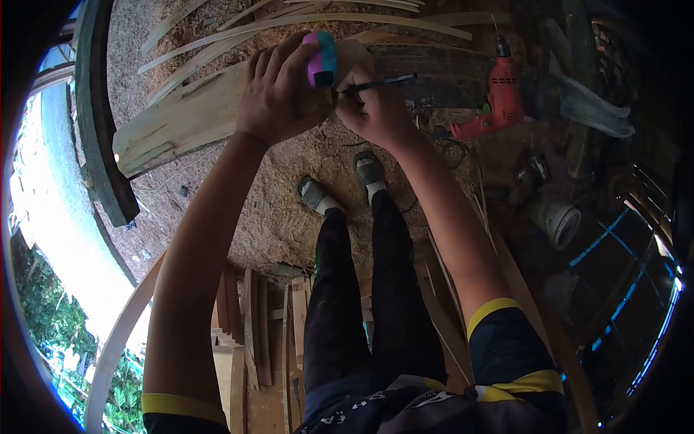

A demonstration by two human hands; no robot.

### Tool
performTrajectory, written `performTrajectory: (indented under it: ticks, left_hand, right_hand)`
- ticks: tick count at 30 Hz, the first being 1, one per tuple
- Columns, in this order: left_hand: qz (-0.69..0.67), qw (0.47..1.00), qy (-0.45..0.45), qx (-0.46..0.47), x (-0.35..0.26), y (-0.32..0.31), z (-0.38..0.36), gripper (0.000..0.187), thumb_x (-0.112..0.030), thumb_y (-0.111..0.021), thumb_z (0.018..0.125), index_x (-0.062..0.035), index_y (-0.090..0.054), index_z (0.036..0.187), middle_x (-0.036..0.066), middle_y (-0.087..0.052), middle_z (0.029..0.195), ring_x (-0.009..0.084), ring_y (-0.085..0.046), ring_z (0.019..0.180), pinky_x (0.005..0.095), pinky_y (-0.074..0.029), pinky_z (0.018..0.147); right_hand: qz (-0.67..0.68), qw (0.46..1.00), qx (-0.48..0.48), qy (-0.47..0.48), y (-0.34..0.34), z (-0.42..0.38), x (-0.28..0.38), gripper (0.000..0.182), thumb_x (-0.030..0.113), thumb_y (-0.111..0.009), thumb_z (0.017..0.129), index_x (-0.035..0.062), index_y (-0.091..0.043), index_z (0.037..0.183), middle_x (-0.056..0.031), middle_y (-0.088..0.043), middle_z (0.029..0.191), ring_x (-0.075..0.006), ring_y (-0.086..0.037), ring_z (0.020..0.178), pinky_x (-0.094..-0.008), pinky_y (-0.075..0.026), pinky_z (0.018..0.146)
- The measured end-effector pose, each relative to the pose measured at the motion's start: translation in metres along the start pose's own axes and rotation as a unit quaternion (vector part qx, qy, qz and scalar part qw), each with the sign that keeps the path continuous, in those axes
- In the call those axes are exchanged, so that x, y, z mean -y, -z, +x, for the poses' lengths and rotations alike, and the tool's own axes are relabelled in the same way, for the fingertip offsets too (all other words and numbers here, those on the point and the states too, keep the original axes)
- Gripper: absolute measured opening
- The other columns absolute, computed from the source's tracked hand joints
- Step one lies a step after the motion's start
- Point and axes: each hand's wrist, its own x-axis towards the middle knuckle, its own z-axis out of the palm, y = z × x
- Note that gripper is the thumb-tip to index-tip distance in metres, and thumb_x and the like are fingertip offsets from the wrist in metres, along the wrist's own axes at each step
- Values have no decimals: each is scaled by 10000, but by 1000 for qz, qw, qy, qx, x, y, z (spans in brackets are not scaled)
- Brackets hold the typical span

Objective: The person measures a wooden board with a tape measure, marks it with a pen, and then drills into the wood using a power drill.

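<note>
A pink and teal tape measure [325,54] is gripped in my left hand [273,98], its fingers wrapped over the case. A short bit of yellow blade [327,96] shows below the case. My right hand [379,112] pinches a dark pen [396,79], with its tip beside the yellow blade and its back end pointing right. Both hands are close together over a pale wooden board [181,119], which stretches out to the left beneath them. My right fingertips are right at the tape measure's lower edge.
A red power drill [499,101] lies right of my hands on a dark beam [448,76], bit pointing away. Thin wood strips [347,18] lie beyond the board. Sawdust covers the ground around my sandals [369,168]. Cut wood pieces [253,325] are stacked near my legs.
</note>
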Motion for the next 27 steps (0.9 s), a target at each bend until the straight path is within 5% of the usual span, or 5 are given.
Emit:
performTrajectory:
  ticks: [13, 15, 22, 27]
  left_hand:
    - [2, 1000, 10, 14, 1, -1, -1, 1062, -425, -985, 672, -192, -477, 1575, 147, -570, 1575, 411, -621, 1307, 562, -433, 1173]
    - [3, 1000, 8, 14, 2, -2, -1, 1055, -426, -982, 677, -193, -477, 1574, 147, -572, 1572, 411, -621, 1309, 563, -433, 1173]
    - [1, 1000, 6, 9, 3, -2, -1, 1052, -428, -980, 686, -198, -473, 1578, 141, -577, 1565, 409, -624, 1307, 566, -433, 1169]
    - [1, 1000, 10, 19, 0, 4, -1, 1069, -445, -985, 681, -200, -467, 1583, 141, -573, 1568, 411, -623, 1303, 570, -429, 1169]
  right_hand:
    - [-20, 1000, -2, 13, 0, -1, -4, 161, 62, -730, 963, 66, -600, 1059, -59, -664, 785, -166, -718, 726, -344, -545, 646]
    - [-14, 1000, -7, 7, 0, -1, -2, 197, 89, -749, 929, 78, -601, 1058, -88, -674, 762, -252, -732, 684, -399, -556, 608]
    - [-6, 1000, 1, -2, 2, -1, -1, 169, 70, -731, 962, 71, -598, 1067, -79, -667, 818, -200, -720, 753, -368, -557, 679]
    - [-14, 999, -25, 40, -2, 2, -5, 196, 83, -749, 923, 73, -603, 1053, -86, -671, 765, -252, -724, 673, -403, -547, 601]
